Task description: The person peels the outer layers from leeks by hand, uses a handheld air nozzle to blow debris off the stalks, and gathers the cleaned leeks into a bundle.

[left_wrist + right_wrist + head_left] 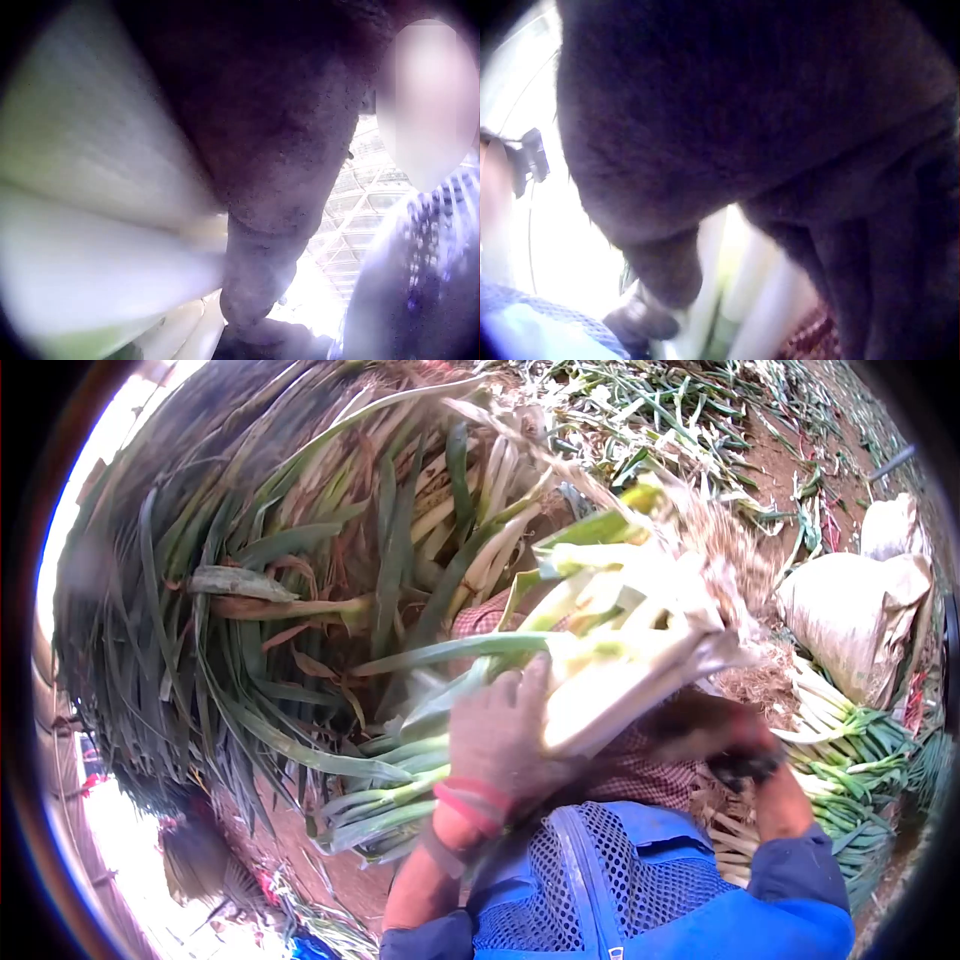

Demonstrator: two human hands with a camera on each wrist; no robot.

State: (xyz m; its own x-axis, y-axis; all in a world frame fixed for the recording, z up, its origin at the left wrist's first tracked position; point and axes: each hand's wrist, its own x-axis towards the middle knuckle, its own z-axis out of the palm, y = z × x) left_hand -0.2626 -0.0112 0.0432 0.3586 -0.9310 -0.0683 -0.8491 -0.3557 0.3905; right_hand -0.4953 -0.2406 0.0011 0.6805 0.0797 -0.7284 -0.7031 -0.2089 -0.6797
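A bunch of thick green onions (610, 690) lies slantwise over the person's lap, its pale stalks and blurred roots pointing up and right. The gloved left hand (500, 730) grips it from the near left side, fingers over the stalks. White stalks (112, 262) fill the left of the left wrist view, against the left thumb (259, 262). Below the root end is the dark-gloved right hand (725, 745), blurred. In the right wrist view its thumb and fingers (855, 277) stand apart, with stalks showing in the gap between them.
A big heap of green onions (180, 620) with long dark leaves rises on the left. Tied bundles (850, 790) lie on the right, beside a whitish sack (855, 620). Loose leaf scraps (660, 420) cover the ground at the back. The person wears a blue mesh garment (600, 880).
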